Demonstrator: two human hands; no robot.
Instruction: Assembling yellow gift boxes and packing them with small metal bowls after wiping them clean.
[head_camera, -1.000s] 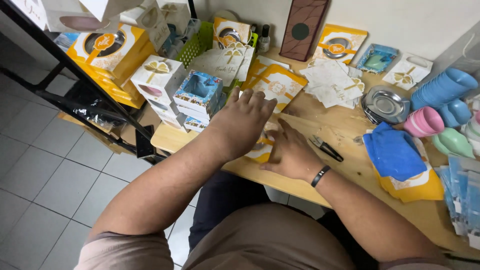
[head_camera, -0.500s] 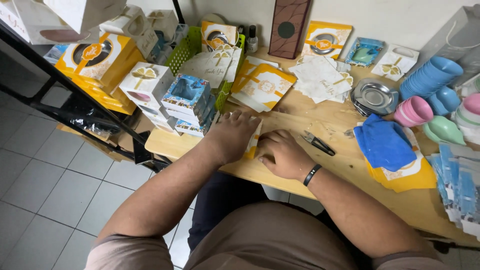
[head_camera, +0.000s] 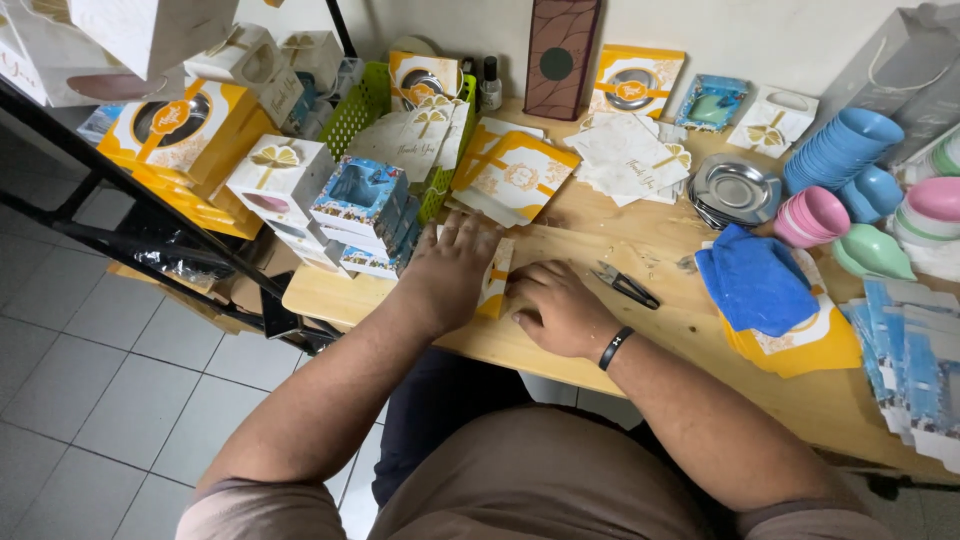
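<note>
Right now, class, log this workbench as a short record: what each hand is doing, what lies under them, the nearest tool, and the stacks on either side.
left hand: flat, pressing on the yellow and white card
right hand: knuckles down on the same card
nearest tool: black pliers, untouched, beside the right hand
left stack: blue boxes
right stack: blue cloth on yellow flat packs
surface: wooden table

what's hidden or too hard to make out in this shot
Head view only:
- Yellow-and-white flat card box: mostly covered by the left hand and right hand.
- Blue flat cartons: cut off by the right edge.
- Black tool: too small to identify.
- Green basket: contents hidden by cards and boxes.
</note>
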